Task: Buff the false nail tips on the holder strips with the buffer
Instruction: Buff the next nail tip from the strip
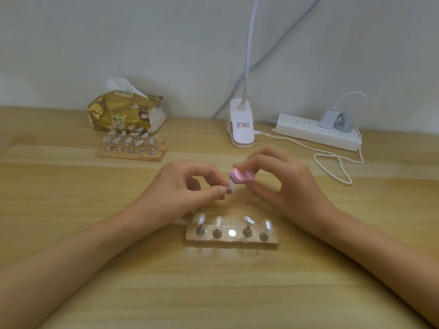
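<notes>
1. Wooden desk (71, 210): carries all items below.
2. L hand (187, 188): thumb & fingers pinch a clear nail tip (230, 186), held above desk.
3. R hand (280, 181): grips pink buffer (242, 178), touching that tip.
4. Holder strip (231, 242): just in front of hands, 4 tips (248, 220) standing, centre magnet (231, 232) bare.

There were four holder strips: one near strip (231, 242) and three far strips (133, 156) packed side by side. The near strip carried four nail tips (218, 222) on stands and one bare magnet disc (232, 232). One more nail tip (231, 186) was off it. The tips on the far strips were too blurred to count. There was one buffer (242, 178), one tissue pack (123, 112), one clip lamp (241, 124), and one power strip (316, 132) with one charger (326, 118).
</notes>
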The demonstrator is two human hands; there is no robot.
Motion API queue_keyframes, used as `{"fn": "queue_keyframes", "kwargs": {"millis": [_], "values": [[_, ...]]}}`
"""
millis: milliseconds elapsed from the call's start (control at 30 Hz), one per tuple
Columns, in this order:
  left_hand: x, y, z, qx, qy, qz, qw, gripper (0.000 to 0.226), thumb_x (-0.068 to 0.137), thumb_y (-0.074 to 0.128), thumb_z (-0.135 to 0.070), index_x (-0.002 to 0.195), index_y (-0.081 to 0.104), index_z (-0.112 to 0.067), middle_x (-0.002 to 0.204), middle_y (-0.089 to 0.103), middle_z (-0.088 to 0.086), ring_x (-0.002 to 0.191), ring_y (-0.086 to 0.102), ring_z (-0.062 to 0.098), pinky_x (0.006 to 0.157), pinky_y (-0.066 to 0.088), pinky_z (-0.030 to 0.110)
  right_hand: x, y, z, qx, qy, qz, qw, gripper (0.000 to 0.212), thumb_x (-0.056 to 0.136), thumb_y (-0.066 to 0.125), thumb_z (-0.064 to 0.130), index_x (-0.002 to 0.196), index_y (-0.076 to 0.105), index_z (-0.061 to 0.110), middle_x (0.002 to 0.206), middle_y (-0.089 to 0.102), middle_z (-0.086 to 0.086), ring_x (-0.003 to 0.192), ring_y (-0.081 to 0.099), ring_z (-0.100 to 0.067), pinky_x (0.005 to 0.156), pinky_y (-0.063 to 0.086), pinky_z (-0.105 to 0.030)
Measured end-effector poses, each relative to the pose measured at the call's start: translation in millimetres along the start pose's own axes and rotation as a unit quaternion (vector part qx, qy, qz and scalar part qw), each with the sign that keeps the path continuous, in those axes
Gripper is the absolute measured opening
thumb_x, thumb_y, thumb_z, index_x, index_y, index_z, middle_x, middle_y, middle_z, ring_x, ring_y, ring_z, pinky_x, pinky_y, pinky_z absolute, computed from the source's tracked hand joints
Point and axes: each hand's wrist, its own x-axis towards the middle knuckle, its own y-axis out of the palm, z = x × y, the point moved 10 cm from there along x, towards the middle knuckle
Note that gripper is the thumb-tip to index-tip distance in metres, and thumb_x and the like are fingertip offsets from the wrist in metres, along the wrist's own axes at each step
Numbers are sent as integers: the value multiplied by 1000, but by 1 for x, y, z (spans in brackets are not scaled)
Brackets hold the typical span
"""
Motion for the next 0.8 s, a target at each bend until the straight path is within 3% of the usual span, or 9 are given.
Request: {"fn": "queue_keyframes", "kwargs": {"millis": [100,200,300,433,533,600,700,800], "values": [[0,0,0,-8,0,0,1000,10,83,75,-20,78,75,-29,81,74,-9,48,51,7,45,42,17,0,-12,2,5,-2,-39,999,19,89,74,1,106,72,10,100,63,-3,92,63,-10,83,51,-30],[1,0,1,-4,1,-3,1000,8,82,76,-20,78,76,-26,77,73,-9,45,49,3,46,40,15,-2,4,18,-6,-58,0,998,17,90,72,3,105,72,9,102,62,-2,94,63,-14,83,52,-30],[0,0,1,-4,2,2,1000,11,83,76,-20,79,76,-30,79,74,-12,45,50,3,47,42,15,0,-8,2,-2,0,-27,1000,20,88,73,1,107,72,9,101,62,-2,93,63,-10,83,52,-33],[1,1,0,-11,3,0,1000,4,82,74,-31,81,75,-28,73,70,-20,43,48,3,47,41,15,-3,2,24,4,-73,-9,997,14,92,71,4,105,72,9,102,62,-3,95,63,-14,85,51,-27],[1,1,0,-31,2,5,1000,9,84,72,-23,79,75,-28,84,74,-14,44,46,4,47,42,15,1,-4,2,14,4,-19,1000,16,89,73,1,104,72,8,100,63,-3,93,63,-13,84,52,-34],[0,1,-2,-31,7,9,999,14,86,72,-18,78,75,-29,80,73,-17,43,44,3,47,41,13,2,-11,7,24,-4,-43,999,17,89,74,2,104,71,8,100,64,-5,92,64,-12,84,52,-30],[1,0,0,-27,6,1,1000,6,86,73,-17,83,75,-22,69,68,-23,41,43,2,46,39,11,1,2,24,28,-55,-13,998,10,90,73,3,99,69,7,100,64,-4,94,64,-14,85,51,-25],[0,-1,1,-17,6,-3,1000,10,85,73,-19,80,75,-27,75,72,-18,41,45,4,47,39,12,3,-6,2,43,15,-19,999,11,88,73,-1,92,68,7,97,66,-2,94,66,-16,84,52,-36]]}}
